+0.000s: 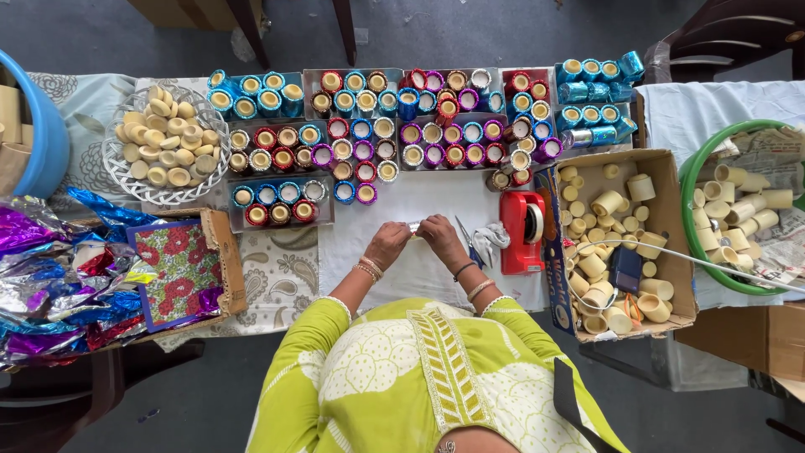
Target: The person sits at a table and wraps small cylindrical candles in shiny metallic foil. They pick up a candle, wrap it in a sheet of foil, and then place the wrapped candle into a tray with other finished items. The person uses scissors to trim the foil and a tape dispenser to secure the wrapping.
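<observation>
Both my hands meet over the white cloth (419, 197) in front of me. My left hand (387, 243) and my right hand (439, 236) together pinch a small silvery piece (414, 226) between their fingertips. What exactly the piece is cannot be told; most of it is hidden by the fingers. Bangles sit on both wrists. Scissors (465, 235) lie just right of my right hand, beside a crumpled white scrap (490, 239).
Trays of foil-wrapped round holders (369, 117) in several colours fill the back. A clear bowl of cream cups (165, 143) stands at left, a red tape dispenser (524, 231) and a cardboard box of cream cups (616, 243) at right, a green tub (738, 201) farther right, foil sheets (50, 277) at left.
</observation>
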